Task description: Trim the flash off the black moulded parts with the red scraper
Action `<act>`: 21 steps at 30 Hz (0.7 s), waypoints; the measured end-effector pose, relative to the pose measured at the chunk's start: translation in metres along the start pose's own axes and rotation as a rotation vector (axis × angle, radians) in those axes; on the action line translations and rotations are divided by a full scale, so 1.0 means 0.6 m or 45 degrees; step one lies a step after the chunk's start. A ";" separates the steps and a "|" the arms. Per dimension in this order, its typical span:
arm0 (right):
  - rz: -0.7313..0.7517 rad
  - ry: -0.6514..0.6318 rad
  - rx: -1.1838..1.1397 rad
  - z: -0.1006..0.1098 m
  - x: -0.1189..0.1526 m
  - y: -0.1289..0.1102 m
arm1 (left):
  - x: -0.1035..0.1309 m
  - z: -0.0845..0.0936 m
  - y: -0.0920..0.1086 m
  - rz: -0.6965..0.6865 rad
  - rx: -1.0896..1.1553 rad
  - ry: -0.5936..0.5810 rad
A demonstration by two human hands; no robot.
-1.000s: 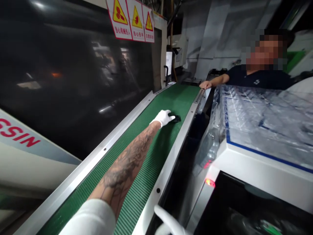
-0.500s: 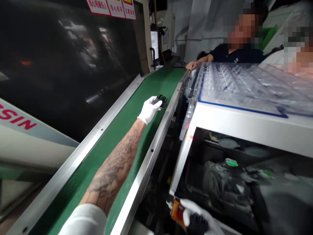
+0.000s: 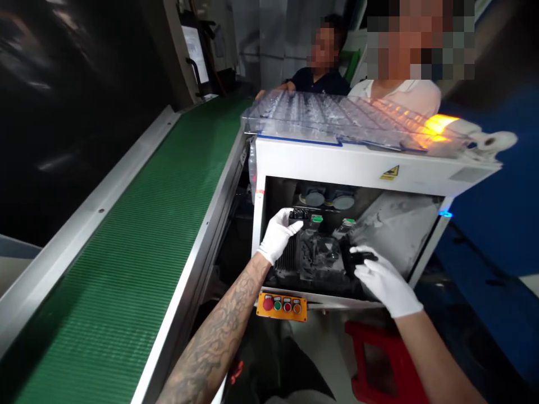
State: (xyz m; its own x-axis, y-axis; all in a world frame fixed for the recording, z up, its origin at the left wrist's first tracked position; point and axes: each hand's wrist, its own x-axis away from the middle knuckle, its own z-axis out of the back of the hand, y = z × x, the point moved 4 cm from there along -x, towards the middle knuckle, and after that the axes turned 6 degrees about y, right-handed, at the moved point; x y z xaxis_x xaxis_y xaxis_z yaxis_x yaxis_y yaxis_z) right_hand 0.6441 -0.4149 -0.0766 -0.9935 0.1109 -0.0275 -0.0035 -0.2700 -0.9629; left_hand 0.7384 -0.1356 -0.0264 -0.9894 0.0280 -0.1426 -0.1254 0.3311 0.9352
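Observation:
White-gloved, my left hand (image 3: 278, 235) grips a small black part (image 3: 298, 214) with several knobs on top, at the upper left of the machine's opening. My right hand (image 3: 381, 278), also gloved in white, is closed around a dark piece (image 3: 362, 256) at the right side of the opening. Between and below the hands lies a dark block under clear film (image 3: 322, 255). Two green-topped pieces, one on the left (image 3: 316, 219) and one on the right (image 3: 348, 223), stand behind it.
A green conveyor belt (image 3: 168, 207) with metal rails runs along the left. Clear plastic trays (image 3: 311, 118) lie on the white machine (image 3: 328, 160). An orange button box (image 3: 282, 307) hangs at its front, near a red stool (image 3: 379, 359). Two people are behind.
My left hand has moved from above the belt to the machine's opening with the black part. The view has swung right, and my right hand is now in the opening.

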 end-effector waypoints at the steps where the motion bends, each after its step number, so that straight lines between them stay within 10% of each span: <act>1: -0.068 -0.021 -0.145 0.012 -0.021 0.001 | -0.015 -0.017 -0.017 0.000 0.009 0.005; 8: -0.186 0.029 -0.538 0.082 -0.174 0.030 | -0.136 -0.093 -0.141 -0.005 -0.150 0.063; 15: 0.156 -0.062 0.543 0.109 -0.313 0.043 | -0.176 -0.101 -0.234 -0.009 -0.248 0.095; 21: 0.404 -0.271 0.929 0.089 -0.340 0.051 | -0.166 -0.081 -0.261 0.007 -0.303 0.097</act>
State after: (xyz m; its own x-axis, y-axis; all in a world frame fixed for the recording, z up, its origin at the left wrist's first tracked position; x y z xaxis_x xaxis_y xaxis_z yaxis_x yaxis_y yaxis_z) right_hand 0.8405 -0.4968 -0.0862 -0.9597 -0.2393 -0.1471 0.2809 -0.8197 -0.4991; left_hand 0.8528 -0.2363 -0.1430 -0.9916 -0.0451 -0.1210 -0.1250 0.0995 0.9872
